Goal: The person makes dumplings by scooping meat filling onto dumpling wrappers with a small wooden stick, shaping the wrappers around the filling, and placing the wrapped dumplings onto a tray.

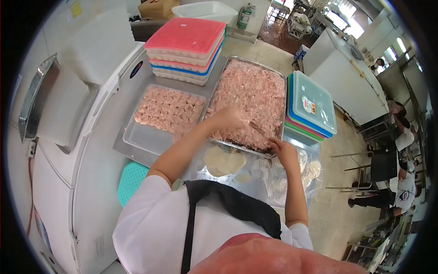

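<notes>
A large metal tray (232, 58) is full of pale pink ground meat (255, 86). My left hand (232, 118) is over the near part of the meat; motion blurs its fingers. My right hand (282, 150) is at the tray's near right corner, closed around the end of a thin brown stick-like tool (259, 129) that reaches into the meat. Round pale dough wrappers (223, 160) lie in front of the tray. To its left, a clear plastic tray (141, 140) holds rows of small filled dumplings (169, 109).
Stacked lidded containers (185, 36) with a red top stand at the back left, and more stacked lids (312, 102) at the right. A plastic bag (273, 178) with more wrappers lies near my right forearm. A white freezer (91, 182) borders the left side. Several people are at the far right.
</notes>
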`<state>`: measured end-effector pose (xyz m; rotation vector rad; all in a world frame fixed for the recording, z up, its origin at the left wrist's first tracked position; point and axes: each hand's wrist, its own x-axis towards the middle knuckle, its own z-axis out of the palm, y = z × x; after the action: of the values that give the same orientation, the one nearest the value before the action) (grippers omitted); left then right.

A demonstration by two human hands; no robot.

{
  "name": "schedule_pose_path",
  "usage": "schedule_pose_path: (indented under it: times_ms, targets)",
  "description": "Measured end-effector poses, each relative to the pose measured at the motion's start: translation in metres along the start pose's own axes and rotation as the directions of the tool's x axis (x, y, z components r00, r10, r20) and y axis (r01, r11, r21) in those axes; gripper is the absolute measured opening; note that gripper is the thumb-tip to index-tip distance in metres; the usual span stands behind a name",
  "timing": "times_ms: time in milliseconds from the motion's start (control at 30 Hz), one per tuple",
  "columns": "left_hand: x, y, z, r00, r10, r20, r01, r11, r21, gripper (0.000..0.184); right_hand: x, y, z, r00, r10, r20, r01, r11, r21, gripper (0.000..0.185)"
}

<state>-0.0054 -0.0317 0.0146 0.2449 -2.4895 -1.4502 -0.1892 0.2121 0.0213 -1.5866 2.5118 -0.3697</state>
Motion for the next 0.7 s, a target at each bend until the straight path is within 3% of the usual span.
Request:
schedule_pose_path:
  times_ms: [33, 133, 233, 333, 433, 533, 633, 700]
  targets:
    - [-0.004, 0.006, -0.002, 0.993, 0.112, -0.049, -0.106, 0.989, 0.103, 0.047, -0.002, -0.008, -0.013, 0.999, 0.026, -0.04, -0.024, 0.999, 0.037, 0.026]
    - [-0.011, 0.02, -0.003, 0.989, 0.058, -0.135, -0.023, 0.97, 0.243, 0.05, -0.02, -0.035, -0.041, 0.98, 0.096, -0.173, -0.061, 0.979, 0.195, 0.026]
    - [-0.003, 0.016, -0.001, 0.99, 0.06, -0.126, -0.052, 0.996, 0.065, 0.057, -0.018, -0.037, -0.027, 0.929, 0.012, -0.369, 0.155, 0.895, 0.418, 0.027]
    - [-0.009, 0.04, -0.003, 0.967, 0.081, -0.242, -0.113, 0.987, -0.119, 0.046, -0.021, -0.036, -0.036, 0.973, 0.046, -0.225, 0.099, 0.799, 0.593, 0.028]
    - [-0.009, 0.048, -0.011, 0.987, 0.094, -0.13, -0.104, 0.992, -0.071, 0.051, -0.028, -0.053, -0.063, 0.999, 0.035, -0.021, -0.013, 0.752, 0.659, 0.028]
    - [-0.015, 0.068, -0.013, 0.97, 0.22, -0.103, -0.213, 0.974, 0.077, 0.043, -0.021, -0.057, -0.048, 0.973, -0.216, -0.086, 0.227, 0.808, 0.544, 0.026]
    - [-0.006, 0.044, -0.008, 0.971, 0.221, -0.089, -0.211, 0.971, 0.109, 0.043, 0.0, -0.044, -0.049, 0.958, -0.27, -0.099, 0.287, 0.863, 0.416, 0.022]
    - [0.001, 0.022, 0.004, 0.973, 0.019, -0.23, -0.031, 0.998, -0.052, 0.042, 0.002, -0.044, -0.052, 0.937, -0.255, -0.24, 0.316, 0.912, 0.261, 0.021]
